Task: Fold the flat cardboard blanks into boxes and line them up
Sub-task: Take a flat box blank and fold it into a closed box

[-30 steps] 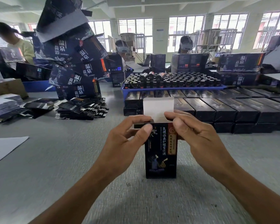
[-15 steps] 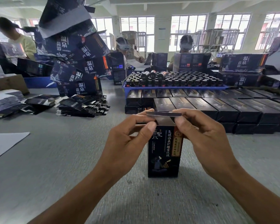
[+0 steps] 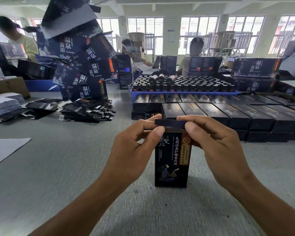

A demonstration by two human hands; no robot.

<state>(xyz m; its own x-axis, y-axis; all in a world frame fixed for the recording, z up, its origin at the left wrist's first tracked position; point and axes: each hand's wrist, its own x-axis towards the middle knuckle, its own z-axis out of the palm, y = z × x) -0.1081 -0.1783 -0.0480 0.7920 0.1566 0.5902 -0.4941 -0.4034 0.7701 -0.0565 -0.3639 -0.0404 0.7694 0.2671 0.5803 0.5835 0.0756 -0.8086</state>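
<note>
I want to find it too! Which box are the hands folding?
Look at the grey table, in front of the rows of lying dark boxes. One box stands upright alone, with both hands pinching its top flap.

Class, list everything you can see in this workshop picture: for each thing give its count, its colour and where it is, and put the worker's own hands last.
Upright box: one, black with gold print, standing on the table between the hands, top flap being folded down.
Finished boxes: many, black, lying in rows behind the hands.
Bottles: many, dark, standing in a blue tray behind the rows.
Flat blanks: a stack, black, left on the table.
Large cartons: a leaning pile, dark blue, rear left.
Table: one, grey.
People: three, at the far side, blurred.
Left hand: one, pinches the flap's left end.
Right hand: one, pinches its right end.
</note>
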